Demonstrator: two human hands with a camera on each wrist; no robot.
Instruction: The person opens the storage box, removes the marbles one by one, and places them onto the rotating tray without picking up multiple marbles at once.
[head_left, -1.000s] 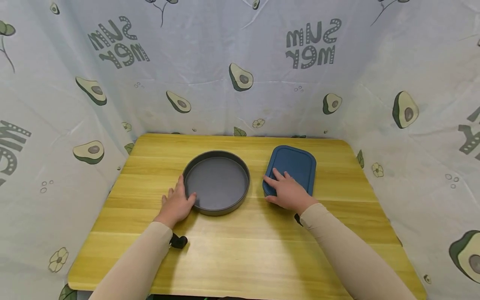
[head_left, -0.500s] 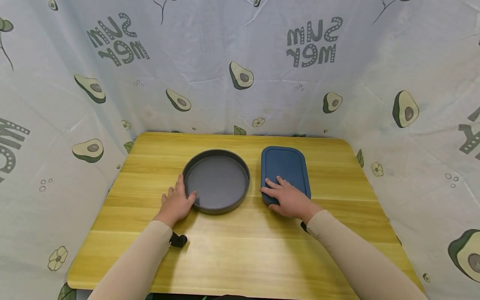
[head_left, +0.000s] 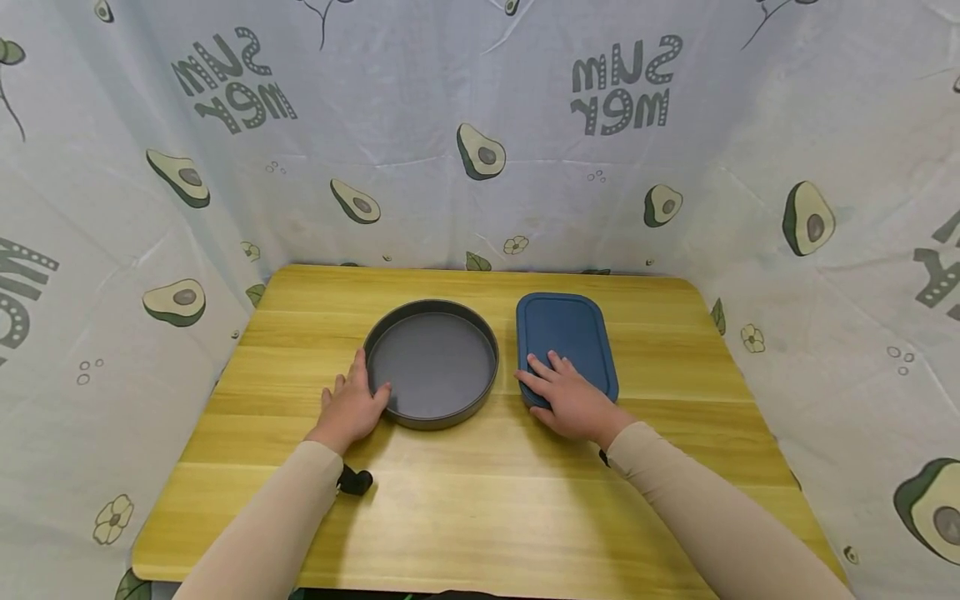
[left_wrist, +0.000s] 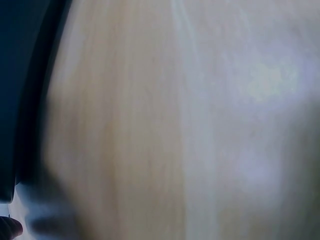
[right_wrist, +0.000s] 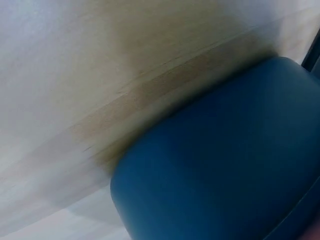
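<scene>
A round dark grey baking pan [head_left: 432, 367] lies flat near the middle of the table. My left hand [head_left: 351, 410] rests against its left front rim, fingers extended along the outside and thumb at the rim. To the right of the pan is a blue rectangular lidded box [head_left: 570, 333], a gap between the two. My right hand [head_left: 570, 402] lies with spread fingers over the box's near left corner, touching the lid. The pan's dark side [left_wrist: 30, 90] fills the left of the left wrist view. In the right wrist view the box's blue wall [right_wrist: 215, 165] shows close up.
The yellow wood-grain table [head_left: 465, 517] extends around both things. A pale curtain [head_left: 420, 100] printed with avocados hangs along its back and sides. Below the left wrist a small black piece [head_left: 356, 482] sticks out, part of the wrist gear.
The blue box has slid left and slightly toward me under my right hand, turning straighter beside the pan. My left hand and the pan have stayed in place.
</scene>
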